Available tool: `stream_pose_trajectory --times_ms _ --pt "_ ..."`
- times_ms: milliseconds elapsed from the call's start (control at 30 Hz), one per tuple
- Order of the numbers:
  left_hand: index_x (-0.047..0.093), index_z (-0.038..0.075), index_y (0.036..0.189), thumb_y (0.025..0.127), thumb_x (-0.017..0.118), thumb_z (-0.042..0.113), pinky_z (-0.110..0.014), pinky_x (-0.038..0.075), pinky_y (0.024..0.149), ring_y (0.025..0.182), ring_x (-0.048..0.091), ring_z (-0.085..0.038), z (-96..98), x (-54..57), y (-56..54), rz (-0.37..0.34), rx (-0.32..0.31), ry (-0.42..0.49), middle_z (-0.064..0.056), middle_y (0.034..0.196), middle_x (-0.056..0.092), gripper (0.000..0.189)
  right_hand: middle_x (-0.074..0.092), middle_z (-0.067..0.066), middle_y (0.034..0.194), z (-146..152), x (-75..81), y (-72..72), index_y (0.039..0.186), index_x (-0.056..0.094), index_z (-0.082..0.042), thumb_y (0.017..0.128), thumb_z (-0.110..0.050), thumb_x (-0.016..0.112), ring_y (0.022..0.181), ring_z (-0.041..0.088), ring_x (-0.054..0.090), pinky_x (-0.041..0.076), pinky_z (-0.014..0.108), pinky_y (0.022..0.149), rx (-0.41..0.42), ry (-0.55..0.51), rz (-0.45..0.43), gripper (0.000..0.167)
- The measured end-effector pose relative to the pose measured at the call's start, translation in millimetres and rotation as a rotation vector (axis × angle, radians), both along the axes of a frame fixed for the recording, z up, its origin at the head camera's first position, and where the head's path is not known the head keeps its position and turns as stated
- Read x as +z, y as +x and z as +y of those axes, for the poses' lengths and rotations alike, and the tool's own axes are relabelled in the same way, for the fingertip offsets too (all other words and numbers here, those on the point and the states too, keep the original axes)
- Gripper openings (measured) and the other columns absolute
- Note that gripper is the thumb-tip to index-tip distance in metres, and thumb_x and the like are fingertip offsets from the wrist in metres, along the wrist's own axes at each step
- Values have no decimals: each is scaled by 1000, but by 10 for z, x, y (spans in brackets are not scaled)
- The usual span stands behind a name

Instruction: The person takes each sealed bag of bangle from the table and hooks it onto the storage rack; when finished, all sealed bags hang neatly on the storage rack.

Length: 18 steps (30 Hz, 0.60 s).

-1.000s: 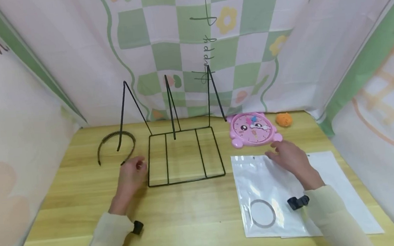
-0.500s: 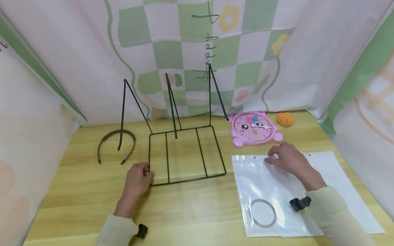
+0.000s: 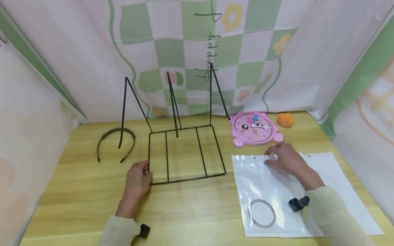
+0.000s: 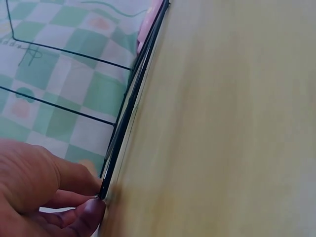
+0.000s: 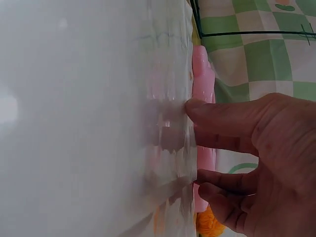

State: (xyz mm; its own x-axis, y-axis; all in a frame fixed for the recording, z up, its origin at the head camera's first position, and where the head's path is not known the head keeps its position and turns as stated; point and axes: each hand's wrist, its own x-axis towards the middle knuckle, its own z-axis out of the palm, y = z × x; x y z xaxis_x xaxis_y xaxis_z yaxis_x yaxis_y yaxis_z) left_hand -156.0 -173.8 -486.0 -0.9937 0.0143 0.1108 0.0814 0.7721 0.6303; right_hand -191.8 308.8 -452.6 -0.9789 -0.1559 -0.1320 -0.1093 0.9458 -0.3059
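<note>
My left hand (image 3: pixel 138 179) pinches the front left corner of a black wire rack (image 3: pixel 187 179) between thumb and fingers. Its flat rectangular base lies on the table, and tall bent wires rise at the back. In the left wrist view the thumb and fingertips meet at the end of the rack's wire (image 4: pixel 129 107). My right hand (image 3: pixel 288 160) is at the top edge of a glossy white plastic bag (image 3: pixel 254 180), thumb and fingertips touching the edge with a gap between them. A thin grey ring (image 3: pixel 252 214) shows on the bag.
A second white sheet or bag (image 3: pixel 336 189) lies partly under the first. Behind them are a pink cartoon clock (image 3: pixel 248 134) and a small orange object (image 3: pixel 285 119). A dark headband (image 3: pixel 133 144) lies left of the rack. Patterned curtain (image 3: pixel 167 20) hangs along the table's back edge.
My left hand has moved right from beside the headband onto the rack's corner and grips it. The right hand has shifted slightly down to the bag's top edge.
</note>
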Motion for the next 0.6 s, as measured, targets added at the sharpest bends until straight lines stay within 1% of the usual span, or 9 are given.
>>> stream_pose_trajectory --times_ms 100,200,267,333,400,500,600 --pt "58 -11 125 84 64 -1 -45 53 83 90 57 -31 1 8 -1 -6 8 2 -18 97 60 42 60 20 115 7 59 -6 99 71 -8 86 -17 75 112 43 45 35 64 100 7 -56 27 16" --pt "57 -10 127 85 64 0 -44 53 84 90 57 -30 3 20 6 -30 10 -1 -17 98 60 44 63 14 107 27 121 26 96 68 -10 89 -16 72 107 38 51 43 58 94 17 -169 38 10" --pt "56 -9 128 85 64 0 -44 53 85 91 57 -30 4 31 15 -45 11 -3 -18 99 60 45 65 11 102 32 168 52 96 66 -10 91 -17 69 101 34 56 49 50 87 26 -247 29 9" --pt "55 -9 129 85 65 0 -44 54 85 91 57 -30 4 40 26 -58 14 4 -18 100 60 46 66 8 98 29 204 75 97 64 -10 92 -18 68 94 30 58 51 41 78 28 -313 27 10" --pt "56 -9 129 85 65 0 -44 54 86 92 58 -30 1 44 36 -67 21 22 -18 100 60 46 65 7 95 15 232 101 97 63 -10 94 -21 67 90 26 56 49 36 76 20 -353 42 12" --pt "56 -8 130 86 65 0 -44 54 86 92 58 -30 -2 48 38 -71 30 49 -17 101 60 45 63 6 95 -19 276 133 99 62 -10 95 -27 66 88 24 50 44 31 74 -17 -387 92 18" --pt "56 -7 130 86 65 1 -43 54 87 92 59 -29 -5 44 29 -72 37 59 -16 101 60 45 62 7 96 -60 333 156 102 62 -9 95 -33 64 88 23 48 43 29 71 -57 -426 118 25"
